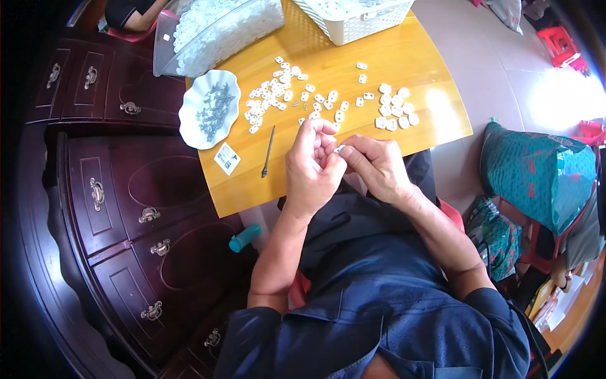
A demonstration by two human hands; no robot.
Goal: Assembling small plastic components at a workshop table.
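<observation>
Close together over the table's near edge, both hands meet at a small white plastic piece (339,150), mostly covered by fingers. My right hand (377,169) pinches it between thumb and forefinger. My left hand (314,170) is closed against its other side, fingers curled. Just beyond lie several loose white plastic pieces with dark holes (271,93). To the right sits a tight cluster of plainer white pieces (394,108). A thin dark screwdriver-like rod (269,150) lies left of my left hand. Farther left stands a white wavy-rimmed dish (190,118) holding small grey metal parts (216,110).
On the yellow wooden table (410,57) are a clear bin of white pieces (230,38), a white basket (356,28) and a small white printed card (226,158). A dark drawer cabinet (145,177) stands left, with a teal bottle (245,238) nearby. Teal bags (530,170) and other people are around.
</observation>
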